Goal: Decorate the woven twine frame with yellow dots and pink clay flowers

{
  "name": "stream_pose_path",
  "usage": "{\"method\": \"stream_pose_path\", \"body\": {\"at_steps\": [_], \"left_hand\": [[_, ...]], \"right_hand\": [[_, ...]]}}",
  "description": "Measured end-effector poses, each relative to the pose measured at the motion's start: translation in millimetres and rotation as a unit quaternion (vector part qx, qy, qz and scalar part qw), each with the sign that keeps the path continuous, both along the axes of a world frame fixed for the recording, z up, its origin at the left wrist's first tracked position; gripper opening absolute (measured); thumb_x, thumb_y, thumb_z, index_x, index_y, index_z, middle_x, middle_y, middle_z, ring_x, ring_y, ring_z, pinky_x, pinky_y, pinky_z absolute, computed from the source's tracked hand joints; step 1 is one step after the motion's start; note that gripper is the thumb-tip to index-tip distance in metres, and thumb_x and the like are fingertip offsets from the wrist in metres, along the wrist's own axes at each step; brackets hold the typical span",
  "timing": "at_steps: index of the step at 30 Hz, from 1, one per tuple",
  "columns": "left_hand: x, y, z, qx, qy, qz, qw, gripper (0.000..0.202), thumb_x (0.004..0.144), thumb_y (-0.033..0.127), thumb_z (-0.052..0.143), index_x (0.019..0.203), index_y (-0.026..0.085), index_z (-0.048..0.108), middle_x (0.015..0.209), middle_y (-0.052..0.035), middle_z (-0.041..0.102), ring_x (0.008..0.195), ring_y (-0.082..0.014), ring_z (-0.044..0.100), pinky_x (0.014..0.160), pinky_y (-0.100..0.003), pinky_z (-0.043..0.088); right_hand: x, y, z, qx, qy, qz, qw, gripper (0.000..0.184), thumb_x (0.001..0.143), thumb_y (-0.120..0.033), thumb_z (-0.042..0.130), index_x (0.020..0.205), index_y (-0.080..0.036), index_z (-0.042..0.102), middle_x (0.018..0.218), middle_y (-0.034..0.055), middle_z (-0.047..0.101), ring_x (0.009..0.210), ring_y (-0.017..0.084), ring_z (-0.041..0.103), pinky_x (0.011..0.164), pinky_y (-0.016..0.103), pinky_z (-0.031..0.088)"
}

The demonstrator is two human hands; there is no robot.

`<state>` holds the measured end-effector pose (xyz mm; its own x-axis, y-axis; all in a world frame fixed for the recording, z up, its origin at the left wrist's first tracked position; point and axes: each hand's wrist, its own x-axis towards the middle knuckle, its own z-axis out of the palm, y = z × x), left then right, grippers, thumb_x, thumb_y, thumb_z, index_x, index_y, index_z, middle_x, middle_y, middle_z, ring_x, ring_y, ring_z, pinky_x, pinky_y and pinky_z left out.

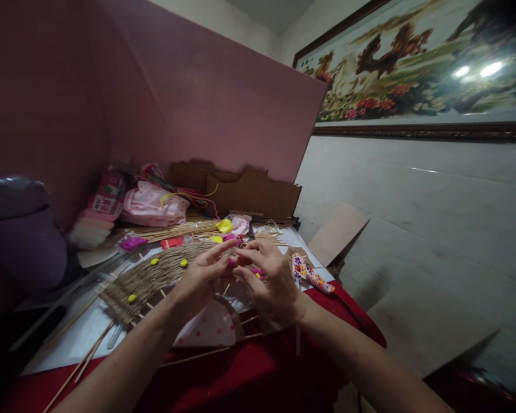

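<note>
My left hand and my right hand meet fingertip to fingertip above the table. A small magenta lump, which looks like soft clay, shows at my left thumb and fingertips. The fingers of my right hand are curled in a pinch against it; what lies between them is partly hidden. Under my hands is a fan-shaped piece woven of brown twine over thin sticks, with yellow dots on it. Magenta and yellow bits show beside my right thumb. Below is a pale panel with red dots.
A flower-patterned glue gun lies on the right. Behind are bundled sticks, a yellow clay packet, a purple packet, a pink dotted bag and cardboard. A purple container stands left; red cloth covers the front edge.
</note>
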<state>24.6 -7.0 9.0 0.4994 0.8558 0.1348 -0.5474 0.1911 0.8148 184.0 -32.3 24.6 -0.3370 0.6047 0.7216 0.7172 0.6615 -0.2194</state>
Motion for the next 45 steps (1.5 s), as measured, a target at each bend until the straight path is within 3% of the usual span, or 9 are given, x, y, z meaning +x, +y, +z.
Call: {"method": "stream_pose_path", "body": {"at_steps": [6, 10, 13, 17, 25, 31, 45], "left_hand": [[3, -2, -1.8, 0.000, 0.001, -0.015, 1.000, 0.050, 0.067, 0.025, 0.073, 0.113, 0.018, 0.057, 0.091, -0.0065, 0.067, 0.071, -0.0152, 0.063, 0.064, -0.028, 0.051], [1, 2, -0.8, 0.016, 0.050, 0.028, 0.998, 0.026, 0.071, 0.030, 0.070, 0.088, 0.012, 0.063, 0.073, -0.0033, 0.064, 0.059, -0.0100, 0.059, 0.053, -0.020, 0.046], [-1, 5, -1.2, 0.059, 0.103, 0.047, 0.992, 0.021, 0.067, 0.026, 0.073, 0.077, 0.010, 0.063, 0.065, -0.0024, 0.063, 0.053, -0.0078, 0.055, 0.050, -0.018, 0.042], [-1, 8, -3.8, 0.075, 0.128, 0.065, 0.987, 0.020, 0.066, 0.025, 0.073, 0.075, 0.011, 0.062, 0.060, -0.0009, 0.063, 0.050, -0.0078, 0.054, 0.049, -0.019, 0.041], [-1, 9, -6.4, 0.099, 0.147, 0.054, 0.983, 0.020, 0.068, 0.028, 0.072, 0.076, 0.012, 0.063, 0.060, 0.0001, 0.062, 0.050, -0.0074, 0.052, 0.051, -0.020, 0.038], [-1, 11, -11.3, 0.107, 0.160, 0.065, 0.979, 0.020, 0.065, 0.028, 0.073, 0.067, 0.014, 0.060, 0.049, 0.0019, 0.058, 0.045, -0.0079, 0.049, 0.049, -0.020, 0.036], [0, 8, -8.2, 0.125, 0.185, 0.101, 0.969, 0.018, 0.061, 0.026, 0.073, 0.064, 0.013, 0.062, 0.048, 0.0009, 0.058, 0.044, -0.0089, 0.049, 0.047, -0.021, 0.037]], "right_hand": [[-4, 5, -2.2, 0.017, -0.035, 0.010, 0.999, 0.007, 0.082, -0.022, 0.057, 0.085, -0.019, 0.063, 0.088, 0.0066, 0.060, 0.087, 0.021, 0.052, 0.077, 0.036, 0.039], [0, 5, -3.4, 0.009, -0.011, 0.013, 1.000, 0.007, 0.081, -0.020, 0.058, 0.087, -0.018, 0.060, 0.089, 0.0073, 0.061, 0.088, 0.022, 0.053, 0.078, 0.035, 0.040], [3, 4, -3.2, -0.016, -0.001, 0.032, 0.999, 0.006, 0.081, -0.018, 0.057, 0.086, -0.018, 0.059, 0.085, 0.0064, 0.062, 0.083, 0.020, 0.054, 0.074, 0.033, 0.042], [5, 4, -3.1, -0.049, 0.023, 0.057, 0.997, 0.009, 0.079, -0.015, 0.060, 0.088, -0.017, 0.059, 0.082, 0.0047, 0.062, 0.077, 0.017, 0.056, 0.069, 0.029, 0.043], [6, 5, -3.5, -0.041, 0.023, 0.092, 0.995, 0.009, 0.079, -0.011, 0.057, 0.083, -0.017, 0.061, 0.076, 0.0033, 0.062, 0.074, 0.015, 0.055, 0.067, 0.027, 0.043], [6, 6, -4.6, -0.044, 0.015, 0.108, 0.993, 0.010, 0.079, -0.007, 0.055, 0.079, -0.016, 0.060, 0.075, 0.0040, 0.061, 0.073, 0.016, 0.055, 0.067, 0.028, 0.042], [4, 5, -0.5, -0.051, 0.003, 0.126, 0.991, 0.007, 0.076, -0.011, 0.055, 0.074, -0.017, 0.055, 0.072, 0.0024, 0.056, 0.069, 0.014, 0.051, 0.063, 0.027, 0.041]]}}
